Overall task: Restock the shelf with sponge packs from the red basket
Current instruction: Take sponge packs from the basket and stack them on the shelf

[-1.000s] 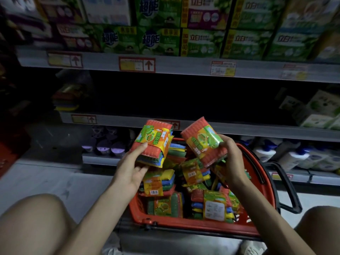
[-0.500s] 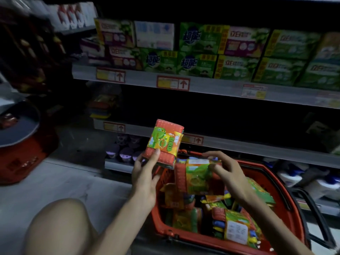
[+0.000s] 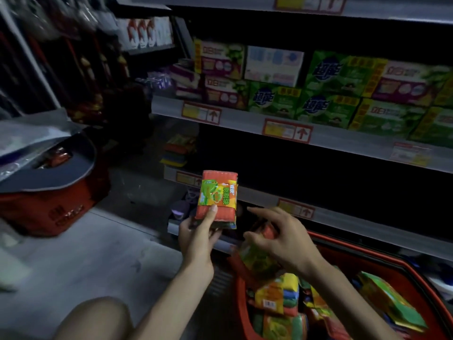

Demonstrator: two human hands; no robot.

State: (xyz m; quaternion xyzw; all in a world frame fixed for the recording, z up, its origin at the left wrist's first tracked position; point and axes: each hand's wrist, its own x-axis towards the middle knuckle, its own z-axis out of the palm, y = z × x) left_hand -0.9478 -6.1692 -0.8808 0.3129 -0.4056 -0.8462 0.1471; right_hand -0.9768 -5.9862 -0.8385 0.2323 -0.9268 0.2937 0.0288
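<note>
Shelving of grey metal (image 3: pixel 343 141) stands behind a red plastic basket (image 3: pixel 367 251) heaped with sponge packs (image 3: pixel 277 293) — the left hand (image 3: pixel 198 238) grips one orange-and-green wrapped sponge pack (image 3: pixel 217 198) upright before the lower shelf edge, the right hand (image 3: pixel 282 241), fingers curled, holds a second pack (image 3: pixel 257 260) over the basket's end.

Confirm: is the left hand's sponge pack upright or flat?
Upright: the left hand grips the sponge pack by its lower end, long side vertical.
</note>
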